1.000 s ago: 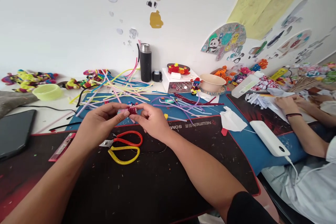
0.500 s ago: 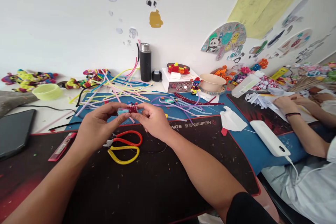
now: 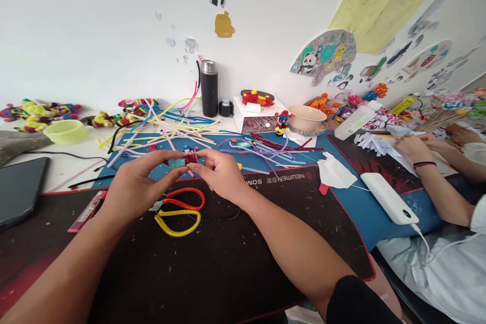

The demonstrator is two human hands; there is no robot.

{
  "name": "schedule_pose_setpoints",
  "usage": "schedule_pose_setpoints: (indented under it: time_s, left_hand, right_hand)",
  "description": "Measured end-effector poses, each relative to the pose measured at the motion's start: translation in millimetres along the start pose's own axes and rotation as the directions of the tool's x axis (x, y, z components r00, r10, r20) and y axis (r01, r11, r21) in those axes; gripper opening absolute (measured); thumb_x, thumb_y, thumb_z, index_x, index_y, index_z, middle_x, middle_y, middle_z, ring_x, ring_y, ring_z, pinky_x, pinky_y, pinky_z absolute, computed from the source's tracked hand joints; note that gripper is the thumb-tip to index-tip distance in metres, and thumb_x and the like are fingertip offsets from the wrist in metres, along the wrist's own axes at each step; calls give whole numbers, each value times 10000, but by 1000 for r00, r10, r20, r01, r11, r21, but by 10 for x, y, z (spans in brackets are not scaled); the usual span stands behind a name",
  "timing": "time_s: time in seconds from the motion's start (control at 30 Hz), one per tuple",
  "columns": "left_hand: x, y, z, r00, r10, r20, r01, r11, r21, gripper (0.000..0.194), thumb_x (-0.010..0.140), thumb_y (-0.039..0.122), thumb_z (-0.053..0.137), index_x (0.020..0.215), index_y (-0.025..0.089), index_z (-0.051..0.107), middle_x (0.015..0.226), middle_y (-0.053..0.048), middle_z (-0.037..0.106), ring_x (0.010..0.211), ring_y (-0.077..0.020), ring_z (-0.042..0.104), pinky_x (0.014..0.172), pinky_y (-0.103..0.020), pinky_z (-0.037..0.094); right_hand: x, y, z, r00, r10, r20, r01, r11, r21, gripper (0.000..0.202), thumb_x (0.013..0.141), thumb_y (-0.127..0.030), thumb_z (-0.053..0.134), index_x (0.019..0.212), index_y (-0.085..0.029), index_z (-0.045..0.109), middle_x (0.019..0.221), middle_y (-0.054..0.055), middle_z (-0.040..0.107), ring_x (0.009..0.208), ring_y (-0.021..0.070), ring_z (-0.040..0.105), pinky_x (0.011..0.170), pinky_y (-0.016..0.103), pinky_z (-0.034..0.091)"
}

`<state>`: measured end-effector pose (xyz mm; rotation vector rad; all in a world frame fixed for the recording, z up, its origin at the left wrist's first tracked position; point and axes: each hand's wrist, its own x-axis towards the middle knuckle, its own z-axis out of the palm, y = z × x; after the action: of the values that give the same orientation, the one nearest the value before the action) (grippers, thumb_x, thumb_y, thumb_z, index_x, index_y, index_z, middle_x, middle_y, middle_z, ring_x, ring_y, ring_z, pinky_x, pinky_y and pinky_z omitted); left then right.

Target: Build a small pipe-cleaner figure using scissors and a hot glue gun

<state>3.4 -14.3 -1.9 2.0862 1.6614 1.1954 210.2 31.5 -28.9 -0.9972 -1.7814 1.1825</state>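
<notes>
Just beyond the scissors (image 3: pixel 186 207), a small craft piece (image 3: pixel 183 161) is held up between the two hands, dark red at one end and teal at the other. Fingers and thumbs cover much of it, so its full shape is hard to make out, and the blue and red bits at its top are too small to read.

The left hand (image 3: pixel 138 182) has thumb and index finger clamped on the teal end; its other fingers are mostly hidden. The right hand (image 3: pixel 220 172) pinches the dark red end between thumb and index finger, its remaining fingers curled and partly out of sight.

The scissors lie on a dark mat (image 3: pixel 228 273), red and yellow handles in view, blades largely hidden by the left hand. Left of them, the left forearm partly covers a pink packet (image 3: pixel 86 212), its label unreadable; farther left, a black device (image 3: pixel 23 190) is cut off by the view's edge. Beyond the scissors, loose craft stems (image 3: pixel 170 131) overlap so that single ones are hard to follow, with a black flask (image 3: pixel 209 92) behind. Well to their right are a white power bank (image 3: pixel 389 197) and another person's hands (image 3: pixel 415 149), blurred and partly overlapping.
</notes>
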Motion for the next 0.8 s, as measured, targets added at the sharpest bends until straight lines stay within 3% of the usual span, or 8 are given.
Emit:
schedule_pose_setpoints:
  time_s: [0.17,0.33,0.57,0.8]
  left_hand:
    - [13,19,7,992,116,-42,-114,993,39,278,918,516,736,1071,313,848,1014,-37,893,811,-256,799,840,-341,608]
    - [26,30,34,977,197,-83,-193,980,47,210,953,449,729,1053,305,845,1046,-53,887,923,-259,821,896,-347,619]
    - [16,40,48,950,282,-134,-275,959,72,153,973,402,750,1033,296,843,1026,-52,880,912,-241,820,868,-331,619]
    - [-5,57,67,949,264,-174,-245,962,123,149,976,419,753,996,304,845,1008,-38,887,894,-235,826,840,-320,617]
  right_hand:
    - [3,11,1,1000,-10,-15,10,1000,-23,496,974,-655,720,1206,-220,762,562,-71,491,541,153,496,563,298,340]
    - [2,8,5,1000,10,-23,-10,1000,-29,476,973,-656,716,1186,-233,769,556,-71,489,536,155,496,561,298,346]
    - [-2,-14,0,1000,21,-11,-21,1000,-5,498,962,-679,717,1176,-233,770,559,-67,482,538,154,495,549,292,344]
    - [-7,-32,-4,1000,22,-10,-22,1000,13,499,957,-686,721,1169,-236,772,563,-63,479,536,158,495,544,296,345]
